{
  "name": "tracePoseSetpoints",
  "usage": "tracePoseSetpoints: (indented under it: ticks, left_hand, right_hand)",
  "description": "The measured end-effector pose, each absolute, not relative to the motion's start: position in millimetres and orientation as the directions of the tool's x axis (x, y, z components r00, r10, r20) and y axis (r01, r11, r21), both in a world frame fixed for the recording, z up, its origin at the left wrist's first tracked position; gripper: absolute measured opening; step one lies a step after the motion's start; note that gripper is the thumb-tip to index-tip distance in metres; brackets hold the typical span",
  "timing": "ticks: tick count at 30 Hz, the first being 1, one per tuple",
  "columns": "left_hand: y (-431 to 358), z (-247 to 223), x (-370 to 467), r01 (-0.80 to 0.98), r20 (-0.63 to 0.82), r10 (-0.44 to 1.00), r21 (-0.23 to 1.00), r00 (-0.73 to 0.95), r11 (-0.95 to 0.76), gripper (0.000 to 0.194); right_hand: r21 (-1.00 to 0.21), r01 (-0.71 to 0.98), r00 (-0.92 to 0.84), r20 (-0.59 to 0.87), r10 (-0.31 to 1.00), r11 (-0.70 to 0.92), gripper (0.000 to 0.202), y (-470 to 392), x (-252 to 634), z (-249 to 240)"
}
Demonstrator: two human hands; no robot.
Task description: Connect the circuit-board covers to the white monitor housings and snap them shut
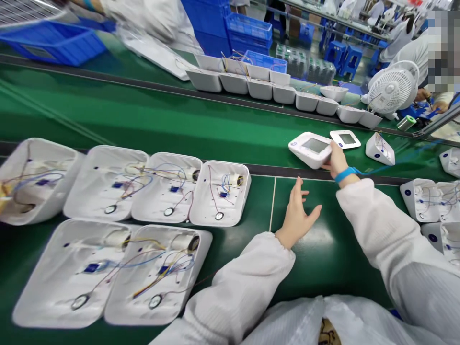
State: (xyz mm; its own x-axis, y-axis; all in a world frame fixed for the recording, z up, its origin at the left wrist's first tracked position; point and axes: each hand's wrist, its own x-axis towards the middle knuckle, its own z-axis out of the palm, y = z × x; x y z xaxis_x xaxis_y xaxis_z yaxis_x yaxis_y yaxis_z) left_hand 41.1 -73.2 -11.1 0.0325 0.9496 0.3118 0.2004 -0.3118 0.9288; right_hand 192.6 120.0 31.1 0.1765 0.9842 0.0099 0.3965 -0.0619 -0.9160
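My right hand (339, 160), with a blue band at its wrist, grips the right edge of a white device (312, 149) with a grey screen, over the green belt. Just behind it lies a second white panel with a screen (345, 139). My left hand (296, 213) is over the green table in front of the device, fingers spread, holding nothing. To its left, an open white housing (220, 193) with wires, a small board and a round part inside stands at the end of a row of similar housings.
Two more wired housings (153, 275) stand at the front left, and others (420, 200) at the right. A small wired shell (380, 149) lies on the belt (143, 120). Beyond are a row of white shells (266, 89), a fan (391, 90), a blue crate (53, 43) and other people.
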Motion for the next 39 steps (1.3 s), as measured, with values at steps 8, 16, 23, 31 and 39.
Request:
tracePoseSetpoints:
  ticks: [8,16,23,31,39]
  left_hand:
    - [-76,-7,39,0.188,0.223,0.965,0.951,0.139,-0.246,0.08]
    - [-72,-6,39,0.144,0.196,0.971,0.966,0.135,-0.215,0.055]
    - [-64,-5,39,-0.182,-0.045,0.988,0.981,0.15,0.072,0.07]
    - [-80,0,29,-0.506,0.202,0.765,0.843,0.611,0.182,0.116]
    - [-90,16,34,-0.57,0.119,0.576,0.395,0.809,0.72,0.115]
  right_hand:
    - [-0.541,0.841,0.112,0.166,0.98,-0.005,0.071,174,195,37]
    - [-0.305,0.948,0.157,0.203,0.966,-0.09,0.061,154,243,64]
    - [-0.981,-0.194,0.24,-0.05,0.969,-0.002,0.057,8,209,53]
    - [-0.836,-0.544,0.217,-0.228,0.949,-0.076,0.03,-43,194,37]
    - [-0.984,0.144,0.123,0.123,0.985,0.105,0.028,-11,223,45]
